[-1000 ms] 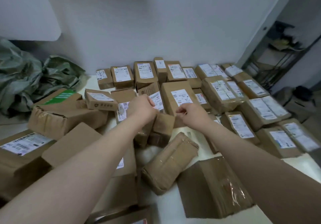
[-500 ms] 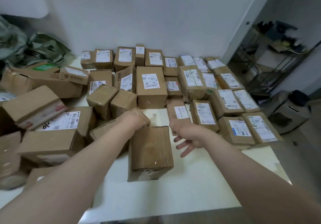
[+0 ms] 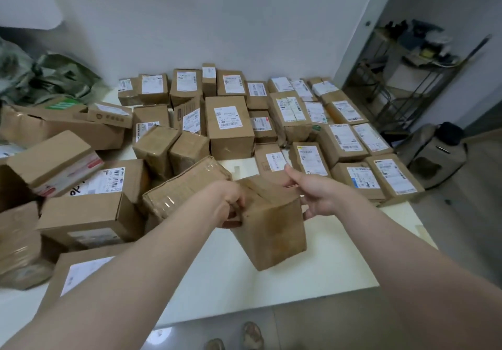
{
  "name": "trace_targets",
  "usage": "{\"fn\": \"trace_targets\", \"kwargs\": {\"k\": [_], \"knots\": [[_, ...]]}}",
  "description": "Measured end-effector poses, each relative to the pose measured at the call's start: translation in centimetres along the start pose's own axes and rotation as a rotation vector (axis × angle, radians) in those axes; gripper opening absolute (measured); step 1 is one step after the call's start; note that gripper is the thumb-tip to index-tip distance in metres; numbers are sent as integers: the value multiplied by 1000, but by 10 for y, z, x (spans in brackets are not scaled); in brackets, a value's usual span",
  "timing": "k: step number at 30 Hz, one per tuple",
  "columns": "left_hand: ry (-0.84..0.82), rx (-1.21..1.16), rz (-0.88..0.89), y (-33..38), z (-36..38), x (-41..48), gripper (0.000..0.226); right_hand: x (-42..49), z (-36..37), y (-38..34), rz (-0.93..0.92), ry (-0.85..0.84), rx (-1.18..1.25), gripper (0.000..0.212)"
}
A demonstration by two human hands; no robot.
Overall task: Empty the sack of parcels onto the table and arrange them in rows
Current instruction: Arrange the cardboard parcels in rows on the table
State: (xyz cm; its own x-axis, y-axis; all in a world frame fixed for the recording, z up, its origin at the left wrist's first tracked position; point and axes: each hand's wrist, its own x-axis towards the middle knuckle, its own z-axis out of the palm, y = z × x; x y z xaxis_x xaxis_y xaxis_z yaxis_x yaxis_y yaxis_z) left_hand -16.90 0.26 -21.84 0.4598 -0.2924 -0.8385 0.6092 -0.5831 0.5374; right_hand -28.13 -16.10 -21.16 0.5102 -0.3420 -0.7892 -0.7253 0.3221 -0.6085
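A plain brown cardboard parcel [image 3: 274, 224] is tilted above the white table [image 3: 339, 265], near its middle. My left hand [image 3: 226, 203] grips the parcel's left top edge. My right hand [image 3: 316, 194] holds its right top corner, fingers partly spread. Several labelled parcels lie in rows [image 3: 296, 116] at the back and right of the table. A jumbled pile of unsorted parcels [image 3: 81, 186] covers the left side. The crumpled green sack [image 3: 43, 78] lies at the far left against the wall.
A taped parcel [image 3: 184, 186] sits just left of the held one. A metal shelf rack [image 3: 415, 78] and a grey bag [image 3: 434, 156] stand on the floor to the right. The table's front edge is near my feet [image 3: 241, 337].
Both hands left the back rows and came toward me. The left hand took hold of the plain parcel, lifted and tilted it; the right hand closed in on its right corner.
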Motion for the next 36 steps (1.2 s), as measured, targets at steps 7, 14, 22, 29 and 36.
{"fn": "trace_targets", "kwargs": {"k": [7,14,22,29,36], "knots": [[-43,6,45,-29,13,13,31,4,-1,56,-131,98,231,29],[110,-62,-89,-48,21,38,102,4,13,78,-156,-89,179,39],[3,213,-11,-65,30,35,40,20,13,94,-26,292,-18,49],[-232,469,-73,-59,88,24,12,0,-66,126,242,60,102,63],[-390,683,-41,-51,218,4,13,-16,-173,164,286,498,169,77]]}}
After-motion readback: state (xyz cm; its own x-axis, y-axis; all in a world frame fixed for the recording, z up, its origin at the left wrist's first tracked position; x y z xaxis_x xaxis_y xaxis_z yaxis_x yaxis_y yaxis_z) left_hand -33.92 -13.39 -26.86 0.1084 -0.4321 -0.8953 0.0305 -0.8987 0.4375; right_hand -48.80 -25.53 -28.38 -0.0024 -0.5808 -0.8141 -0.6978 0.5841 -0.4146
